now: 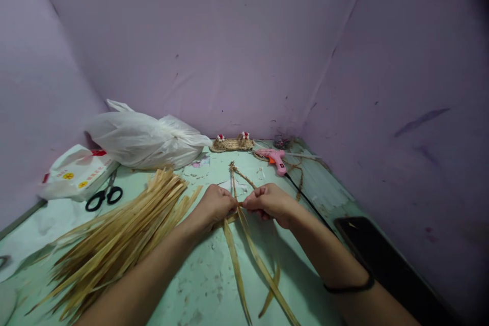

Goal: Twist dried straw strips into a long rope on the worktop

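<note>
My left hand (pixel 214 205) and my right hand (pixel 269 201) meet at the middle of the pale green table (pixel 198 285), both closed in a pinch on flat straw strips (pixel 248 249). From the pinch a thin braided straw cord (pixel 239 175) runs away toward the wall. The loose strip ends trail back toward me across the table. A black band sits on my right wrist.
A big pile of straw strips (pixel 114 239) lies left of my left arm. Black scissors (pixel 104 196), a white plastic bag (pixel 145 140) and a printed packet (pixel 76 173) are at the back left. A pink glue gun (pixel 273 158), small woven sandals (pixel 232 143) and a dark phone (pixel 367 244) lie at the right.
</note>
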The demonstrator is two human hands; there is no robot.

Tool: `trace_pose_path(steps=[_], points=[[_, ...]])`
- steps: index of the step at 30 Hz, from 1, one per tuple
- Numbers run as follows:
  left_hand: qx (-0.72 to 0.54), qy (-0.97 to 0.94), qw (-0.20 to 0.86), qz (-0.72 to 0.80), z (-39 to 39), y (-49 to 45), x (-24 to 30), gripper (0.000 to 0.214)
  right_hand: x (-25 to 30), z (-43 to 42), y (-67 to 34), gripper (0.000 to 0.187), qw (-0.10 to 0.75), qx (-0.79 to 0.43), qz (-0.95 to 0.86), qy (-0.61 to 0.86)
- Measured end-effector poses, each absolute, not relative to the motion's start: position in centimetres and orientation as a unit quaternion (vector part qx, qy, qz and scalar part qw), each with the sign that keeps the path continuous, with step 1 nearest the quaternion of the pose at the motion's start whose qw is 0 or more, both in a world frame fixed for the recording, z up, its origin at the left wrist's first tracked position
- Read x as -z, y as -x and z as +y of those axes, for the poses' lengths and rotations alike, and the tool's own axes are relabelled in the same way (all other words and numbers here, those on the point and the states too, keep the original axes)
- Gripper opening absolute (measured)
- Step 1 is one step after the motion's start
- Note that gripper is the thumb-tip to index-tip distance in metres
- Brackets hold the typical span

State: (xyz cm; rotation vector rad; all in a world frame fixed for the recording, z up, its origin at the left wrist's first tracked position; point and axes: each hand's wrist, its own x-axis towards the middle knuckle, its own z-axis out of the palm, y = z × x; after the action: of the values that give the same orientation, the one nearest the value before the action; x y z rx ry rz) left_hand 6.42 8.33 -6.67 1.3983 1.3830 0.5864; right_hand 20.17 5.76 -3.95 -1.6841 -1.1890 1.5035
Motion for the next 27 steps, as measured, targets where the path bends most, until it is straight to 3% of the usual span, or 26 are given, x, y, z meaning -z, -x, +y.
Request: trace_pose_path(steps=[4,10,16,20,23,25,27], points=[[-0.249,-0.585,0.516,0.574,8.1,-6.3,6.2,0.013,4.4,5.4,-19.2,0.011,0.286,-0.561,-0.453,0.631],[-0.237,-0.47,0.643,0.556,7.7,-5.9,5.5,0.016,5.1,4.1,-17.3,0.013,0.261,-0.336,-0.593,0.683],[-0.255,-0.507,0.641,0.517,7.7,-5.7,4.4,0.015,3.5,2.6,-16.6,0.015,0.212,-0.231,-0.685,0.657],[-0.25,-0.521,0.643,0.501,8.0,-5.5,4.4,0.009,3.0,2.3,-16.8,0.015,0.192,-0.25,-0.699,0.641],[-0.236,-0.53,0.639,0.506,8.3,-5.2,4.9,0.007,3.1,3.1,-17.9,0.014,0.181,-0.344,-0.695,0.605],[-0.225,-0.532,0.644,0.502,8.6,-4.9,5.1,0.009,3.3,4.0,-19.0,0.012,0.216,-0.417,-0.641,0.607],[-0.213,-0.53,0.658,0.491,8.8,-4.6,5.3,0.012,3.6,4.9,-19.7,0.009,0.304,-0.475,-0.539,0.626]])
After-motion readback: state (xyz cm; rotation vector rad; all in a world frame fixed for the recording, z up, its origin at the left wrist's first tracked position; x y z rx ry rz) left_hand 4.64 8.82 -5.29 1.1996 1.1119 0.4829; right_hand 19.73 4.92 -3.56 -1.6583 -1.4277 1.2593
